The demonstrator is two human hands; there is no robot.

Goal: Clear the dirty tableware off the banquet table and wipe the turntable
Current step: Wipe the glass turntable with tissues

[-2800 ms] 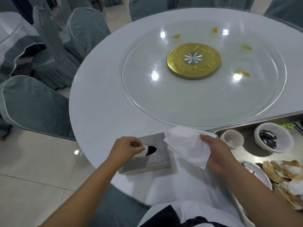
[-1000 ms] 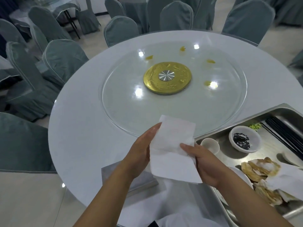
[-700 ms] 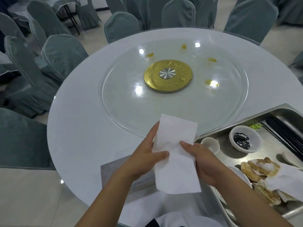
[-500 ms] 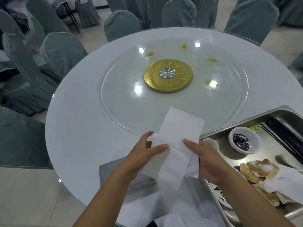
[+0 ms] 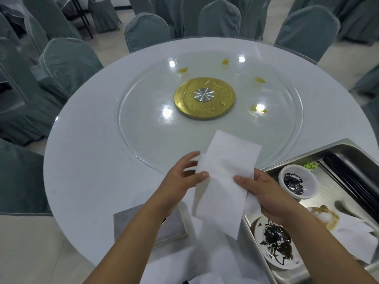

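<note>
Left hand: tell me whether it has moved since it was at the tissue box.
Yes. The left hand has left the tissue box slot and risen toward the turntable, now pinching the tissue together with the right hand.

Both hands (image 5: 221, 189) hold a white tissue (image 5: 223, 181) above the table (image 5: 86, 160).

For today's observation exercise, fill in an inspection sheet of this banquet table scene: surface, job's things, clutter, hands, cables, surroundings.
Surface: round white table; glass turntable with gold hub and yellow spots.
Job's things: white tissue held over the table's near edge; steel tray holding a stained plate, a bowl with dark sauce, black chopsticks and food scraps.
Clutter: grey tissue box by the near edge.
Hands: left hand and right hand both pinch the tissue.
Cables: nothing seen.
Surroundings: covered grey-green chairs around the table.
</note>
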